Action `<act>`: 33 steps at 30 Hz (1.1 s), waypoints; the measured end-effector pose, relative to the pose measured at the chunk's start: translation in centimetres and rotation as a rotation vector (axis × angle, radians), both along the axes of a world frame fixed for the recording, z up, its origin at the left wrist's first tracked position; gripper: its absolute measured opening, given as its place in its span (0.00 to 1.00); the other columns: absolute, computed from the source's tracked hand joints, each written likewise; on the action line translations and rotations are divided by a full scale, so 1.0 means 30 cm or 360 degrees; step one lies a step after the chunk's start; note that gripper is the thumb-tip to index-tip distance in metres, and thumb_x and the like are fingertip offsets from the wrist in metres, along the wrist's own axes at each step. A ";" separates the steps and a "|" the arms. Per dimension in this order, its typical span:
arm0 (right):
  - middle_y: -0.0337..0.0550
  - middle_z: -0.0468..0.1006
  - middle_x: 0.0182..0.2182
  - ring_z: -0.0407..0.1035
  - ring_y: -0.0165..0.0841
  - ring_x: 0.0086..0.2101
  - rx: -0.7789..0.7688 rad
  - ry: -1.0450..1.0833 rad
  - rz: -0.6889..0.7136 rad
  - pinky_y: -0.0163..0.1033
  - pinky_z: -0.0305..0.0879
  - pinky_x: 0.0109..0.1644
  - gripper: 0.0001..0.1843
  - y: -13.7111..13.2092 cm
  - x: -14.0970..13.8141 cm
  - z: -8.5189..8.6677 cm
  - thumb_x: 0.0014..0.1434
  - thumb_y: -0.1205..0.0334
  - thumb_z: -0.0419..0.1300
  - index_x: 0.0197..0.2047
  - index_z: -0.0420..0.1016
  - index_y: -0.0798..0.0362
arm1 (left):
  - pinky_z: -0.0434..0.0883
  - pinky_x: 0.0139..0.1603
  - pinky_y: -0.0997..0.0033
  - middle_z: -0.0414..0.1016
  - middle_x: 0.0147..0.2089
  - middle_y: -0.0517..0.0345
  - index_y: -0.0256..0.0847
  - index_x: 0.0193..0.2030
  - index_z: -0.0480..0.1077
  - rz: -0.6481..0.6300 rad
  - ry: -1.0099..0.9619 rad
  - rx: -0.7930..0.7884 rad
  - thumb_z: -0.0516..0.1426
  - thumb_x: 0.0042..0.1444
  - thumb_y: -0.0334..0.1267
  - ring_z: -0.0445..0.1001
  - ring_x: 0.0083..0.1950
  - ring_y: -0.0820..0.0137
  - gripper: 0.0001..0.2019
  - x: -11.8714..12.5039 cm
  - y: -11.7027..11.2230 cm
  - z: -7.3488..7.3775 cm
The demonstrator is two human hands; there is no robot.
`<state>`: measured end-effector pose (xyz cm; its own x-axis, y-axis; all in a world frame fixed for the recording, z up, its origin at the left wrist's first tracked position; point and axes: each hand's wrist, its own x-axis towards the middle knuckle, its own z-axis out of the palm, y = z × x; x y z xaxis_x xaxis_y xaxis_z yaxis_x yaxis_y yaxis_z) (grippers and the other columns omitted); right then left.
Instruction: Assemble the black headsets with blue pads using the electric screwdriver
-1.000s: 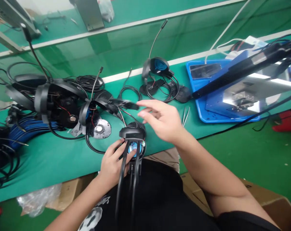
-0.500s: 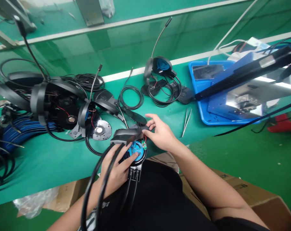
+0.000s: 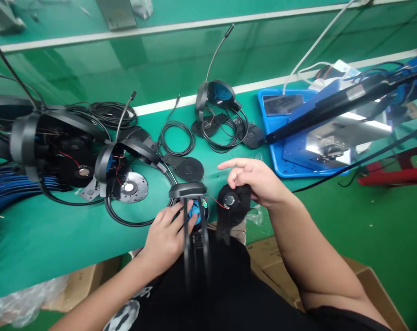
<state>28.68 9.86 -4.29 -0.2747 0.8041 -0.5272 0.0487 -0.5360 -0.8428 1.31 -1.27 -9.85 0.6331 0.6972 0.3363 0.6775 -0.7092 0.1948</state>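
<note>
A black headset (image 3: 188, 189) sits close to my body at the table edge, its headband rods blurred. My left hand (image 3: 165, 232) grips its ear cup, fingers lying over the blue inside (image 3: 195, 212). In my right hand (image 3: 262, 181) is a black ear-cup cover (image 3: 242, 202) with a round silver speaker on it, held by its upper edge with the index finger stretched out. A thin red wire (image 3: 213, 198) runs from the speaker to the ear cup. Beyond the headset, a black round cover (image 3: 189, 169) lies flat on the table.
Several opened headsets (image 3: 103, 161) with cables crowd the left. Another headset (image 3: 201, 99) with a raised microphone stands at the back beside a coiled cable (image 3: 177, 140). A blue tray (image 3: 280, 170) holds a metal-faced device. Cardboard boxes (image 3: 270, 264) are below the table.
My right hand has swung the ear-cup cover rightward, away from the ear cup, exposing its speaker. The headset has turned in my left hand. The view has shifted slightly right.
</note>
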 end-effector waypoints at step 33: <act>0.38 0.80 0.25 0.69 0.30 0.24 0.0393 -0.0725 0.0369 0.37 0.62 0.28 0.12 -0.031 -0.004 -0.141 0.56 0.54 0.65 0.38 0.84 0.53 | 0.78 0.56 0.48 0.71 0.71 0.44 0.45 0.62 0.76 -0.0137 0.0026 -0.0313 0.58 0.67 0.31 0.72 0.67 0.49 0.18 -0.054 0.001 0.073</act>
<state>28.55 8.92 -8.52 -0.2478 0.8644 -0.4375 0.5295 -0.2573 -0.8083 -0.31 -1.22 -7.66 0.6974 0.6914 0.1885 0.6201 -0.7141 0.3248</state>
